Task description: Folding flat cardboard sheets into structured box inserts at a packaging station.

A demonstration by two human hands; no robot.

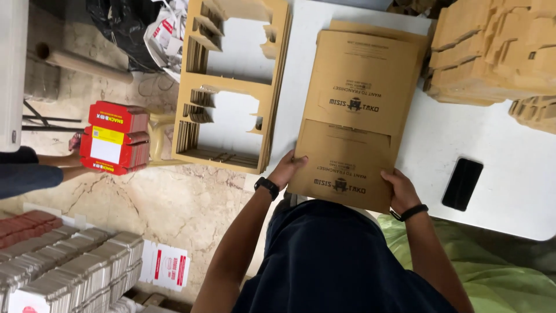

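both hands, left (288,168) and right (399,188), are gripping the near edge of a brown cardboard stack (356,110) lying on the white tabletop (504,145), a phone (462,184) just beside.

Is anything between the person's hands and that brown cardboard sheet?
Nothing visible. The left hand and right hand each already grip a near corner of the top cardboard sheet, which lies on a stack on the white table.

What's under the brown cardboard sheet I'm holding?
More brown sheets stacked beneath the cardboard sheet, edges peeking out at the far end, on the white table. How many is hidden.
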